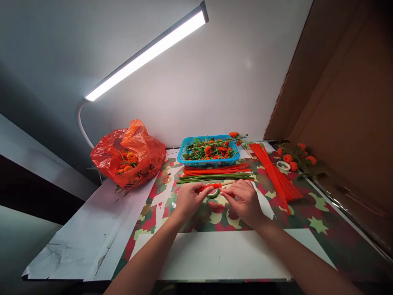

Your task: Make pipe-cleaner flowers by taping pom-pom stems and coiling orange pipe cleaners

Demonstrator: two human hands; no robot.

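My left hand pinches the left end of a small orange-red fuzzy piece, which looks like chenille stem. The fingers of my right hand close on its right end, partly hiding it. A thin wooden stick shows just behind my right fingers. Below and behind the held piece lies a roll of green tape. Beyond my hands, green chenille stems and red-orange chenille stems lie in flat rows across the table.
A blue basket of orange flowers with green stems stands at the back. Left of it sits a red plastic bag with more flowers. A red-orange stem bundle, white tape roll and loose flowers lie right. A lamp hangs above.
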